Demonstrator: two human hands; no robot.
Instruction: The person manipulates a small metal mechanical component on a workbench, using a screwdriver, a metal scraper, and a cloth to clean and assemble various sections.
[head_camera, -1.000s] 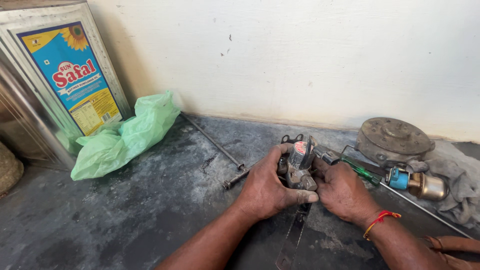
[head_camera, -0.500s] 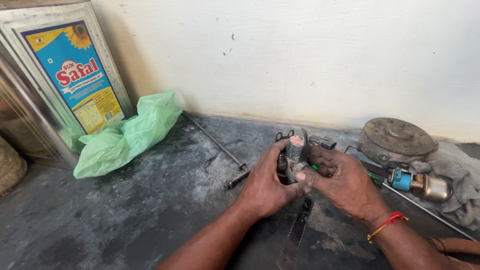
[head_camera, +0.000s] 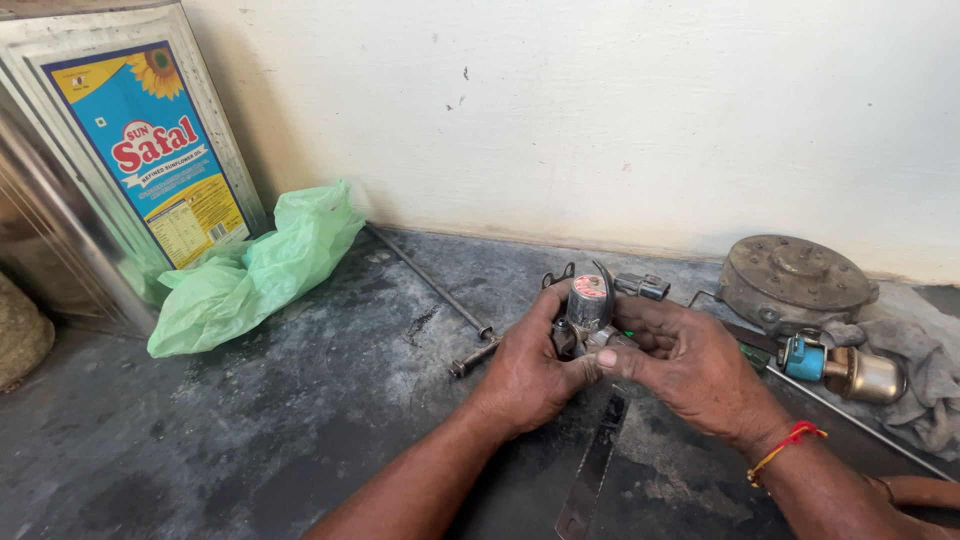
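Nearest, a flat dark metal strip (head_camera: 592, 470) lies on the grimy grey tabletop (head_camera: 250, 440). Above it, left hand (head_camera: 530, 365) and right hand (head_camera: 690, 365) both grip a small grey metal cylindrical part with a red-topped cap (head_camera: 587, 305), held just over the tabletop. Oily fingers could let it slip onto the strip. Farther back, the thin steel rod (head_camera: 430, 282) might roll if knocked.

Dark stained floor (head_camera: 250, 440): green plastic bag (head_camera: 255, 270) at 10 o'clock, metal rod (head_camera: 430, 282) centre, round metal cover (head_camera: 795, 280) at 2 o'clock.
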